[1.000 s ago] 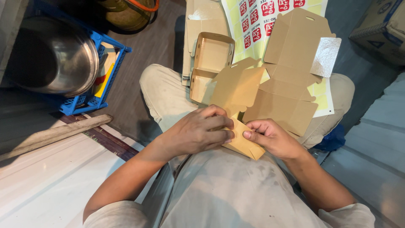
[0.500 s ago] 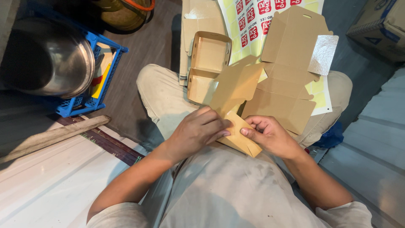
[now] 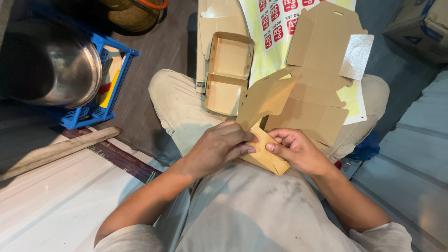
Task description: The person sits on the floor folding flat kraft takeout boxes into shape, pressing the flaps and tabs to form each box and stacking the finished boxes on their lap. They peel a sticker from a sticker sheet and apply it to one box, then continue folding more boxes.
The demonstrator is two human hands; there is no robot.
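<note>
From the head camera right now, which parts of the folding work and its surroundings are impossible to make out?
- Near end of the half-folded brown cardboard box: head view, covered by the left hand and right hand.
- Right fingertips: curled under the flap.
- Sheet of red and yellow stickers: cut by the top edge, partly under the flat cardboard blank.
- Inside of the steel pot: in dark shadow.

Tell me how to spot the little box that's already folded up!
Find the person's lap, then look past the left knee to the floor beyond it. There lies the folded box, brown, open like a clamshell with two shallow trays. The other brown card nearby is still a flat, unfolded sheet, and the piece in the hands is only half folded.
</note>
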